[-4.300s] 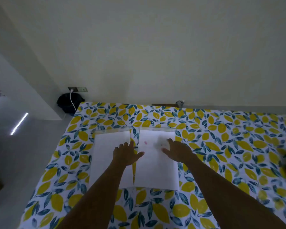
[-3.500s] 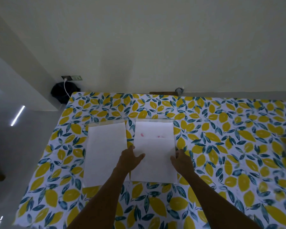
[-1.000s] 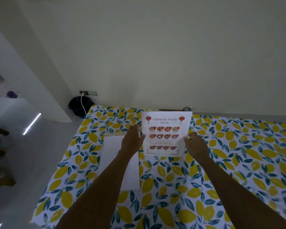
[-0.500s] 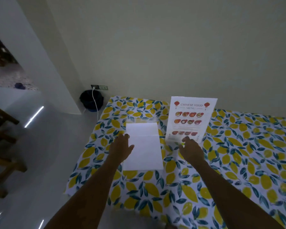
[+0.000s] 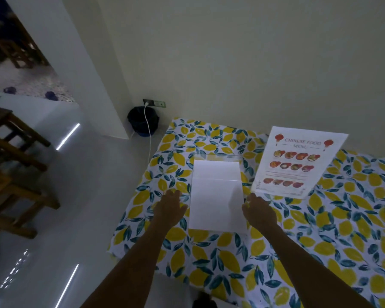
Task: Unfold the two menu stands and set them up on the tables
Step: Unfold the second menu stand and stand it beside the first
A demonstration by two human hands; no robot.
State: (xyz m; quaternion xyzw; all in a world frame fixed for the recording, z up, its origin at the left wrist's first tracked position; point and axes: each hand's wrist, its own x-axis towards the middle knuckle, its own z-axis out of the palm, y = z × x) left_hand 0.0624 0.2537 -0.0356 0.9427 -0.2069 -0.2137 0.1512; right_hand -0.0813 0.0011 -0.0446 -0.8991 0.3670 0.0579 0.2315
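One menu stand (image 5: 296, 162) stands upright near the wall, its "Chinese Food Menu" face toward me. The second menu stand (image 5: 217, 194) lies flat on the lemon-print tablecloth (image 5: 320, 230), blank white side up, with a fold line across its upper part. My left hand (image 5: 169, 206) hovers at its left edge, fingers apart. On the other side, my right hand (image 5: 258, 213) is at its right edge, fingers loosely curled. Neither hand holds anything that I can see.
The table's left edge drops to a glossy white floor. Wooden chairs (image 5: 11, 165) stand at the far left. A dark bin (image 5: 143, 121) with a white cable sits by the wall socket (image 5: 154, 103) behind the table's corner.
My right hand let go of the upright menu stand. Both hands moved to the sides of the flat stand. My view swung left.
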